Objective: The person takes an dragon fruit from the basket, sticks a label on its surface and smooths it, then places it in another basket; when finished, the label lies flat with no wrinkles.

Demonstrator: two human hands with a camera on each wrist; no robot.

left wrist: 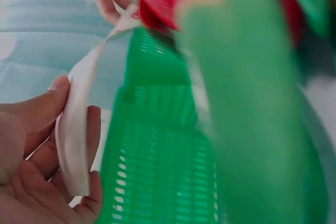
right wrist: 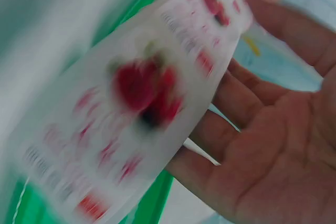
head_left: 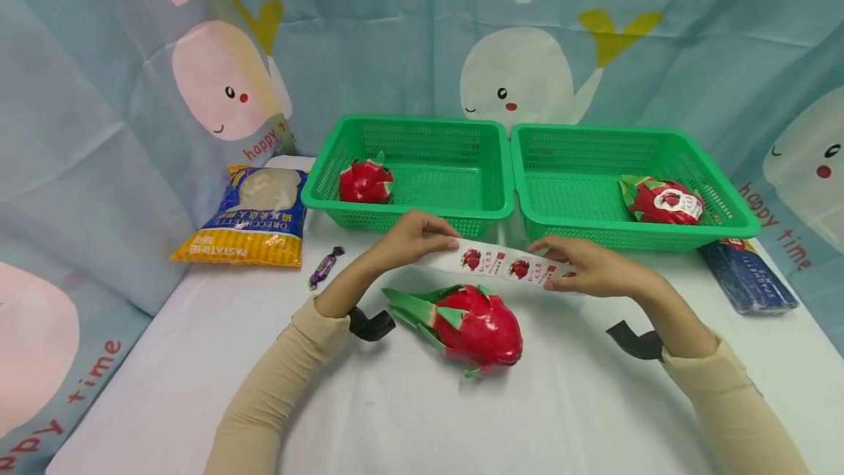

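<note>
A white strip of printed stickers (head_left: 491,261) is stretched between both hands above the table. My left hand (head_left: 417,237) pinches its left end between thumb and fingers; the left wrist view shows the strip (left wrist: 76,129) bending there. On the other end my right hand (head_left: 583,267) grips with thumb and fingers; the right wrist view shows the dragon fruit pictures on the strip (right wrist: 147,98) close up. Below the strip a red dragon fruit (head_left: 484,328) with long green leaves lies on the table, touched by neither hand. No sticker shows on its visible side.
Behind the hands stand two green baskets side by side. The left basket (head_left: 422,212) holds a dragon fruit (head_left: 365,183); the right basket (head_left: 606,239) holds a dragon fruit with a label (head_left: 666,201). A pasta bag (head_left: 253,215), a purple candy (head_left: 326,267) and a spaghetti pack (head_left: 748,277) lie around.
</note>
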